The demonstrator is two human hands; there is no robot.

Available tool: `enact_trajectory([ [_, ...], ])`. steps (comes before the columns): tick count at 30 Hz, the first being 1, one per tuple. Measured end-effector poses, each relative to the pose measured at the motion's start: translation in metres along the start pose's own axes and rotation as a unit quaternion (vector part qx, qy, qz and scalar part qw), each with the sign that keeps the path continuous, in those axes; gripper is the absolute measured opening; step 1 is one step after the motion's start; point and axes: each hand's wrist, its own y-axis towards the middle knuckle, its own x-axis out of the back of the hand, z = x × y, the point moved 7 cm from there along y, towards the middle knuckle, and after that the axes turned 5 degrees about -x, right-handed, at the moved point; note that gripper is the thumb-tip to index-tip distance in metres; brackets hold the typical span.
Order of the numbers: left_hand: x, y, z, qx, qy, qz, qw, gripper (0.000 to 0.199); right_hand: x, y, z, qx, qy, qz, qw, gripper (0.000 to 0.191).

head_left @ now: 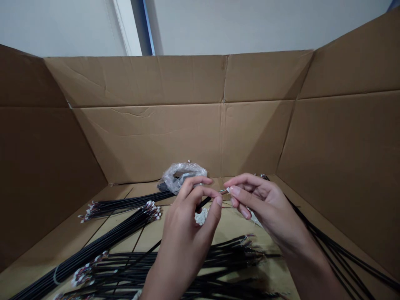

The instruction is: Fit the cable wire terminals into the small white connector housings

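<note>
Near the middle, my left hand [190, 216] is closed in a pinch on the thin wires at the end of a black cable [203, 203]. My right hand [259, 200] pinches a small white connector [228, 190] between thumb and index finger, its other fingers curled loosely. Short coloured wires run between the two hands. Behind my left hand lies a small heap of white connectors [201, 216], partly hidden by the fingers.
Cardboard walls [150, 137] rise at the back and both sides. A clear plastic bag [183, 173] sits at the back. Bundled black cables with white connectors [118, 233] lie left; cables with bare wire ends [231, 252] lie in front, and more black cables [337, 246] run along the right.
</note>
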Motion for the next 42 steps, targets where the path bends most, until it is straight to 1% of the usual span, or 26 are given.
enact_trajectory([
  [7, 0.0, -0.002, 0.0, -0.007, 0.023, -0.01, 1.0, 0.015, -0.004, 0.0, -0.001, -0.01, 0.05, -0.003, 0.999, 0.013],
  [15, 0.002, -0.001, -0.001, -0.006, 0.032, -0.028, 0.999, 0.015, -0.009, 0.002, -0.005, -0.041, 0.099, 0.009, 0.994, 0.016],
  [22, 0.004, -0.001, -0.007, -0.026, 0.056, -0.039, 0.997, 0.014, -0.01, 0.002, -0.006, -0.047, 0.103, 0.01, 0.993, 0.016],
  [26, 0.005, -0.002, -0.009, -0.027, 0.067, -0.035, 0.997, 0.015, -0.011, 0.002, -0.007, -0.046, 0.112, 0.011, 0.993, 0.015],
  [33, 0.005, -0.002, -0.008, -0.021, 0.069, -0.042, 0.996, 0.016, -0.011, 0.002, -0.005, -0.043, 0.101, 0.005, 0.994, 0.016],
  [36, 0.005, -0.003, -0.006, -0.02, 0.081, -0.036, 0.996, 0.015, -0.012, 0.002, -0.004, -0.04, 0.096, 0.005, 0.995, 0.016],
  [38, 0.005, -0.004, -0.006, -0.022, 0.087, -0.029, 0.996, 0.014, -0.012, 0.003, -0.004, -0.038, 0.1, 0.008, 0.994, 0.015],
  [42, 0.005, -0.005, -0.005, -0.021, 0.083, -0.035, 0.996, 0.015, -0.012, 0.003, -0.004, -0.038, 0.108, 0.012, 0.993, 0.014],
])
